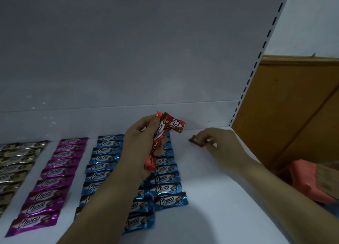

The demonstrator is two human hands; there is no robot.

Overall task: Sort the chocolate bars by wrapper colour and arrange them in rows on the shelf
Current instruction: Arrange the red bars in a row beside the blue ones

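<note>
We see the left hand (145, 144) raised above the shelf (211, 188), its fingers and thumb clenched round a bunch of red bars (166, 132); the bunch fans out above and below the fist, one wrapper showing part of the word "Choco"; how many bars it holds we cannot tell. The right hand (218, 143) sits low near the back right of the shelf, its fingertips pinching a single red bar (196, 140) by one end; the bar lies at shelf level, well apart from the other rows, though we cannot tell whether it rests flat.

On the white shelf the sorted bars run front to back in columns; the gold bars (14, 161) lie at the far left edge; the purple bars (53, 170) form one column beside them; the blue bars (102, 163) fill two columns side by side, the right one partly hidden behind the left forearm.

A slotted upright (256, 69) closes the shelf on the right; beyond it stands a brown panel (293, 106), and a pink object (310, 177) shows blurred at the lower right.
</note>
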